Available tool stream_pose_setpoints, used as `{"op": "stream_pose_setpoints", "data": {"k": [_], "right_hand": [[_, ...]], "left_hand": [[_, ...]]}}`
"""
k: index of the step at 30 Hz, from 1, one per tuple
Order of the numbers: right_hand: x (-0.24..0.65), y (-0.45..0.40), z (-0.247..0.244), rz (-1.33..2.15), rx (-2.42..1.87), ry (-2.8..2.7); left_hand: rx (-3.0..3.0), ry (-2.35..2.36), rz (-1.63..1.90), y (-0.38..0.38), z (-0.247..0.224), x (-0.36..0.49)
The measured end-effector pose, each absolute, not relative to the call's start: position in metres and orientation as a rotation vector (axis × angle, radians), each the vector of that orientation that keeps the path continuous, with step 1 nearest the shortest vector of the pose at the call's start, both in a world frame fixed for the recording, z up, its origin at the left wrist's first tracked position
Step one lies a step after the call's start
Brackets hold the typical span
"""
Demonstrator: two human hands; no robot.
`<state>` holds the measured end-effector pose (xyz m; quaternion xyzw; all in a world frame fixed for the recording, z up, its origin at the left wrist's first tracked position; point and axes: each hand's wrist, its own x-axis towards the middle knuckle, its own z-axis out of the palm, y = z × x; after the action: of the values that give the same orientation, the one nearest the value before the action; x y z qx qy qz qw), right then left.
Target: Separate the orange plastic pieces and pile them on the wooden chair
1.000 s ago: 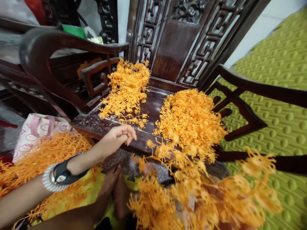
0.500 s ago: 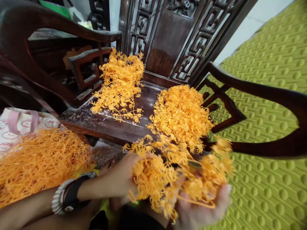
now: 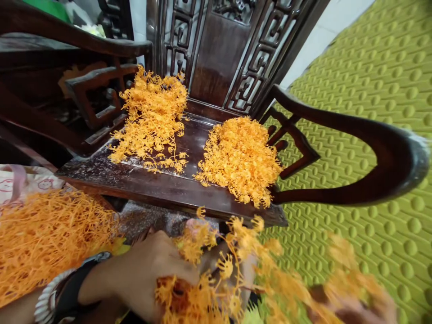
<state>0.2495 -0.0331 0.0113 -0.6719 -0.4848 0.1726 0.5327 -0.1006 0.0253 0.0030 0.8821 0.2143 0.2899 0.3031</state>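
Observation:
My left hand (image 3: 148,265), with a braided bracelet and a black band at its wrist, is closed around a bunch of orange plastic strands (image 3: 226,265) bearing small many-pronged, flower-like pieces. My right hand (image 3: 357,308) is at the lower right, smeared by motion, with blurred orange pieces against its fingers. A stretch of strand spans between the two hands. On the dark wooden chair seat (image 3: 155,184) in front of me lie a loose heap of the same strands (image 3: 151,117) at the left and a denser heap (image 3: 241,157) at the right.
A large tangle of thin orange stems (image 3: 54,238) lies at the lower left, beside a white bag (image 3: 43,180) with a pink handle. The chair's curved armrest (image 3: 337,121) juts out on the right over a yellow-green bumpy mat (image 3: 378,180).
My hands have moved apart. The right hand has gone right and down, drawing the strands out between them. My left hand has moved left and the view has shifted slightly.

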Motion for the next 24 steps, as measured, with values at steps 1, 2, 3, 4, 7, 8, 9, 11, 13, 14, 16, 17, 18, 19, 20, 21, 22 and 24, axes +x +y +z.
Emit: {"op": "stream_pose_setpoints", "data": {"k": [1,2,3,4,7,8,9,11,13,14,16,17,18,19,20,21,22,24], "right_hand": [[0.244,-0.026,0.011,0.426,-1.61,-1.103],[0.238,-0.017,0.01,0.415,-1.637,-1.079],[0.231,-0.008,0.008,0.375,-1.686,-1.1],[0.225,0.001,0.005,0.306,-1.745,-1.164],[0.212,0.019,-0.005,0.095,-1.785,-1.354],[0.21,0.023,-0.008,0.049,-1.744,-1.361],[0.208,0.025,-0.009,0.004,-1.682,-1.348],[0.202,0.033,-0.007,-0.07,-1.526,-1.401],[0.188,0.048,-0.001,-0.095,-1.318,-1.672],[0.177,0.059,0.004,-0.096,-1.21,-1.878],[0.152,0.087,0.012,-0.106,-1.031,-2.314],[0.139,0.103,0.014,-0.137,-0.985,-2.496],[0.126,0.119,0.016,-0.162,-0.943,-2.639],[0.116,0.134,0.015,-0.19,-0.919,-2.737],[0.108,0.148,0.014,-0.218,-0.909,-2.801],[0.103,0.16,0.012,-0.252,-0.916,-2.838],[0.1,0.17,0.01,-0.296,-0.945,-2.849],[0.1,0.184,0.006,-0.392,-1.037,-2.833]], "left_hand": [[2.331,0.578,0.779,0.026,0.002,-0.102],[2.366,0.614,0.796,0.026,0.002,-0.103],[2.428,0.675,0.814,0.027,0.001,-0.104],[2.492,0.749,0.828,0.027,0.001,-0.105],[2.488,0.921,0.894,0.027,0.0,-0.106],[2.43,0.954,0.892,0.026,0.001,-0.106],[2.373,0.972,0.879,0.026,0.001,-0.105],[2.329,0.98,0.827,0.027,0.0,-0.104],[2.427,0.967,0.754,0.03,-0.002,-0.102],[2.522,0.959,0.697,0.032,-0.004,-0.1],[2.72,0.94,0.564,0.037,-0.009,-0.097],[2.792,0.946,0.504,0.039,-0.012,-0.095],[2.838,0.978,0.45,0.041,-0.016,-0.093],[2.858,1.021,0.411,0.042,-0.019,-0.091],[2.863,1.066,0.389,0.044,-0.023,-0.09],[2.859,1.114,0.374,0.045,-0.027,-0.089],[2.847,1.153,0.355,0.047,-0.03,-0.088],[2.793,1.207,0.313,0.051,-0.033,-0.087]]}}
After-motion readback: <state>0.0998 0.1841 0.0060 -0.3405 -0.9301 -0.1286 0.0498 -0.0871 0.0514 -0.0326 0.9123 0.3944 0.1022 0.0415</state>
